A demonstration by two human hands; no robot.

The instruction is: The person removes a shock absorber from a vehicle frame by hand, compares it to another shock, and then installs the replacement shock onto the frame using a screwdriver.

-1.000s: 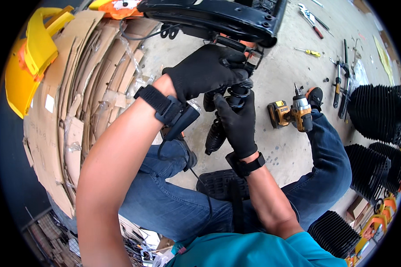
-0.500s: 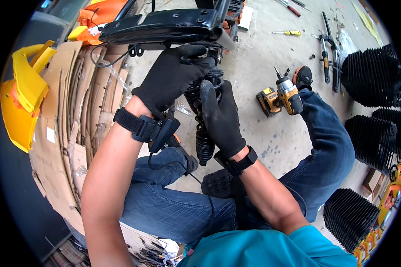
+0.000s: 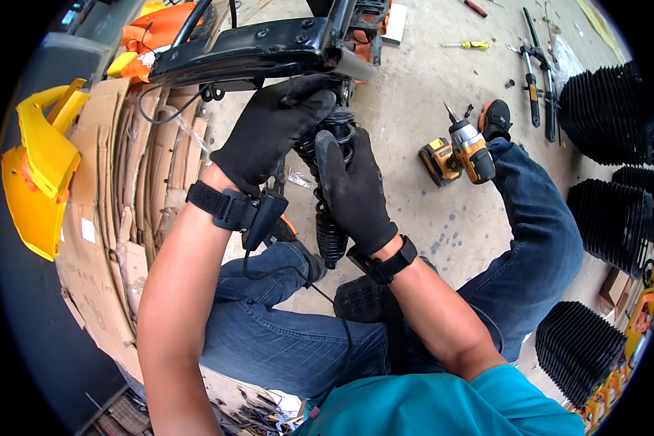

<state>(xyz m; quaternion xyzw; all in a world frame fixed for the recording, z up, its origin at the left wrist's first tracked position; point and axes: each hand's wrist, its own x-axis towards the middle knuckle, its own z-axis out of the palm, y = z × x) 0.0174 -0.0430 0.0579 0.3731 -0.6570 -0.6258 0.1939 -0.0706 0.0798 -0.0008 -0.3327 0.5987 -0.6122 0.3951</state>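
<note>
Black shock absorber [image 3: 331,243], more upright in view than before

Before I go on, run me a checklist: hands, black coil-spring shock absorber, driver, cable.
1. Right black-gloved hand gripping the black coil-spring shock absorber: ok.
2. Left black-gloved hand near its upper end, below the black metal frame: ok.
3. Upper end fastened: cannot tell; the fingers partly hide it.
4. Yellow-and-black cordless driver clear of both hands: ok, on the grey concrete floor.
5. Thin black cable from the left wrist clear of the legs: not ok, it crosses the jeans.
</note>
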